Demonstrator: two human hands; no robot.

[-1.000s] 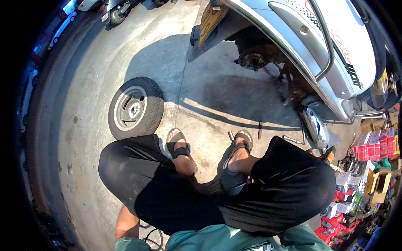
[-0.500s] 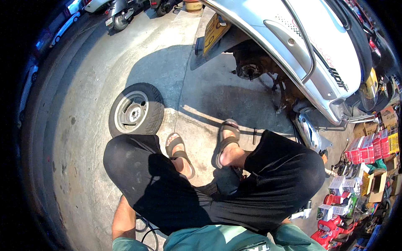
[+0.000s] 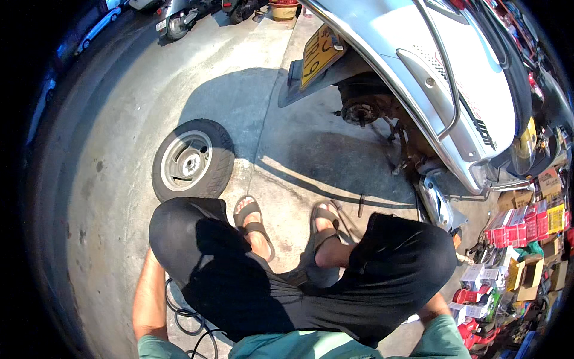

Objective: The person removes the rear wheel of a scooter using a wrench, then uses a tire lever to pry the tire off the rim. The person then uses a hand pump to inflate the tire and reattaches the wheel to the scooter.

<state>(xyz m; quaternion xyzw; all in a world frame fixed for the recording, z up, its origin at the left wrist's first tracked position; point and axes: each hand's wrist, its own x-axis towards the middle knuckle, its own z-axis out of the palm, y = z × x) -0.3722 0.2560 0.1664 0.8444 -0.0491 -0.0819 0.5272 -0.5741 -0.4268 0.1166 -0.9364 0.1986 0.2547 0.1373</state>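
My left forearm reaches down outside my left knee, and that hand is hidden behind the leg. On the other side my right forearm bends in behind the right knee, which hides the hand. Ahead of my left knee a scooter wheel with its tyre lies flat on the concrete, apart from both arms. The silver-white scooter stands at the upper right; under its tail a bare rear hub shows without a wheel. A silver exhaust muffler sits low beside the scooter.
A thin dark rod lies on the floor beyond my right sandal. Black hose coils beside my left arm. Boxes and red parts crowd the right side. Parked scooters and a pot stand far back.
Both forearms show more, the left one farther out from the knee. My right foot has shifted slightly nearer to me. The wheel stays on the floor; the view has moved a little.
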